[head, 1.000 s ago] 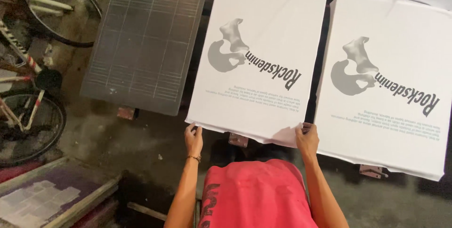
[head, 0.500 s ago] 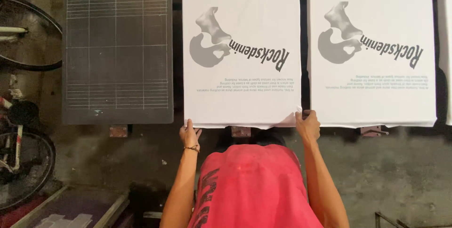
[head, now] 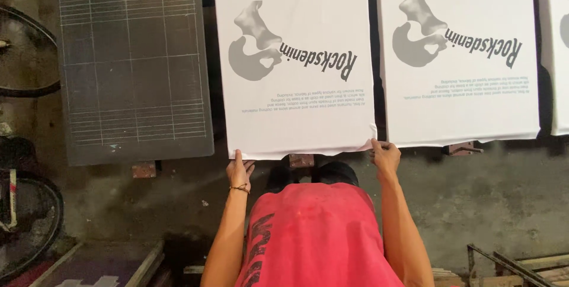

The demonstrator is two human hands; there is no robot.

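Since the earlier frames both hands had slid to the near corners of the middle white fabric piece (head: 294, 62), and the view had squared up over the row of boards; the left hand (head: 239, 171) sat at the near left corner, fingers (head: 238, 155) closed on the hem, thumb hidden beneath; the right hand (head: 386, 156) held the near right corner, fingers pinching the slightly lifted edge; holding both corners at once seemed meant to keep the cloth flat and square on its board.

Three white fabric pieces showed: the held one, a second printed piece (head: 459, 56) just beside it to the right, and a sliver of a third piece (head: 558, 50) at the right edge; two grey-and-black prints were fully visible, one per piece; each cloth hung a little over its board's near edge.

One bare dark gridded board (head: 135, 62) lay to the left, uncovered; a bicycle wheel (head: 26, 228) stood on the concrete floor (head: 492, 204) further left; the person wore a red shirt (head: 317, 233).
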